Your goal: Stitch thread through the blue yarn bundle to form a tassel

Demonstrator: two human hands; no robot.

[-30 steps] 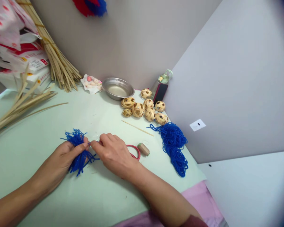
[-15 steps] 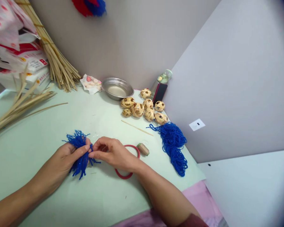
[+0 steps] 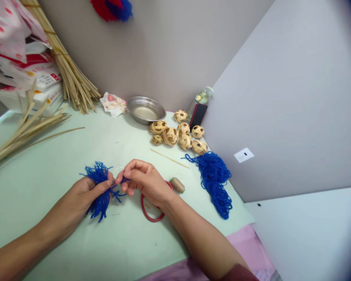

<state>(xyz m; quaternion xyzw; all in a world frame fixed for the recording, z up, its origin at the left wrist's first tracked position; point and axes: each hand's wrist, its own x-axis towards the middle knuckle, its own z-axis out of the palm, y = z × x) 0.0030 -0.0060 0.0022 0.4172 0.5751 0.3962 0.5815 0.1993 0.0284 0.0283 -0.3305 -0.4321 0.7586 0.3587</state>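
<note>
Reference point: thread spool (image 3: 178, 185). All places are given from it, as I see them.

Hands: my left hand (image 3: 85, 191), well to the left of the spool, is clamped around the middle of the blue yarn bundle (image 3: 97, 174), thumb on top, frayed ends sticking out above and below. My right hand (image 3: 148, 181), just left of the spool, pinches a thin blue strand (image 3: 125, 180) that runs toward the left thumb. The hands are close together; I cannot tell whether the fingertips touch.

Risks, as I judge them:
1. Bundle slips or splays. Likely cause: left grip easing while the right hand pulls.
2. Strand snaps or slides out. Likely cause: too sharp a tug on thin yarn. Whether it is knotted is hidden under the thumb, so I cannot say how well it would hold.
3. Wrong ends caught. Several loose ends hang just below the strand, so a careless pinch could gather one in.
4. Snag at the wrist. The red loop (image 3: 154, 220), below and left of the spool, lies partly behind my right hand; a low sweep could drag it and knock the spool.

Less pressing: the blue yarn heap (image 3: 216, 183), right of the spool, looks tangle-prone but is well apart from both hands.
</note>
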